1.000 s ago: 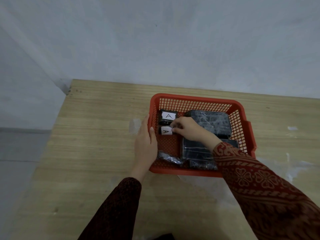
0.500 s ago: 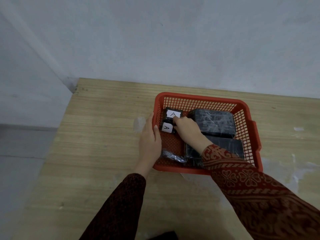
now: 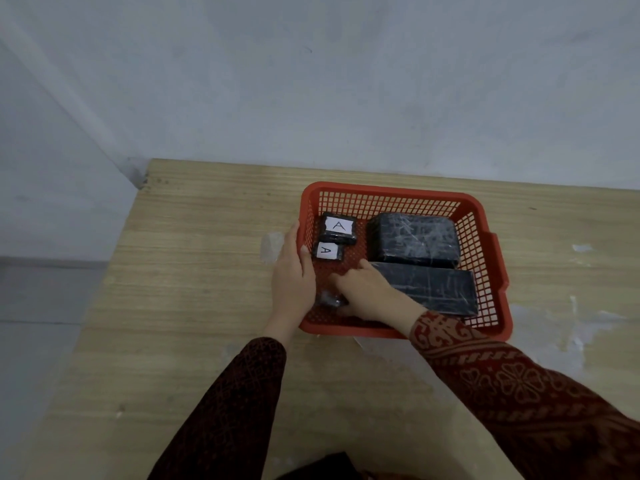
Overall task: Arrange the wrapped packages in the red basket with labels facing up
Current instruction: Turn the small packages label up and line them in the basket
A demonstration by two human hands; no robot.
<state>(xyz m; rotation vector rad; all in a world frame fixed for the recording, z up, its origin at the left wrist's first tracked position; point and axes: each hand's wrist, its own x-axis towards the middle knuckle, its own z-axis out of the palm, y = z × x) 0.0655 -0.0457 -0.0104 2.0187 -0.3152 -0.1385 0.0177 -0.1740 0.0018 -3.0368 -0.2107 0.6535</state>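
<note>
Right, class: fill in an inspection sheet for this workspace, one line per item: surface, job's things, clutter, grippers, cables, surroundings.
Surface: wooden table, pale smears right of the basket.
Job's things: red basket holding two small packages with A labels up, a large block package and a long flat package showing no label, and a crinkled small package.
Clutter: nothing seen.
Grippers: left hand rests on the basket's left rim; right hand reaches the crinkled package, grip unclear.
Cables: nothing seen.
Surroundings: plain grey wall.

Black wrapped packages in a red basket (image 3: 491, 244)

Two small packages (image 3: 338, 227) (image 3: 328, 251) show "A" labels up; two large packages (image 3: 414, 241) (image 3: 433, 287) show none.
</note>
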